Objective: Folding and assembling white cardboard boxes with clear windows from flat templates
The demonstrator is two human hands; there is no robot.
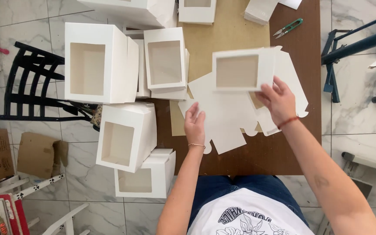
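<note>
A flat white die-cut cardboard box blank (pixel 227 111) with a clear window panel (pixel 236 71) lies spread on the brown table (pixel 262 154). My left hand (pixel 194 125) rests palm down on the blank's lower left flap, fingers together. My right hand (pixel 278 101) presses on its right side, fingers curled over a panel that is partly lifted. Neither hand encloses anything else.
Several folded white window boxes (pixel 96 63) (pixel 167 64) (pixel 127 137) (pixel 146 176) are piled at the table's left. Green snips (pixel 288 27) lie at the far right. A black chair (pixel 35 82), cardboard scraps (pixel 35 154) and a blue metal frame (pixel 353 43) stand around on the tiled floor.
</note>
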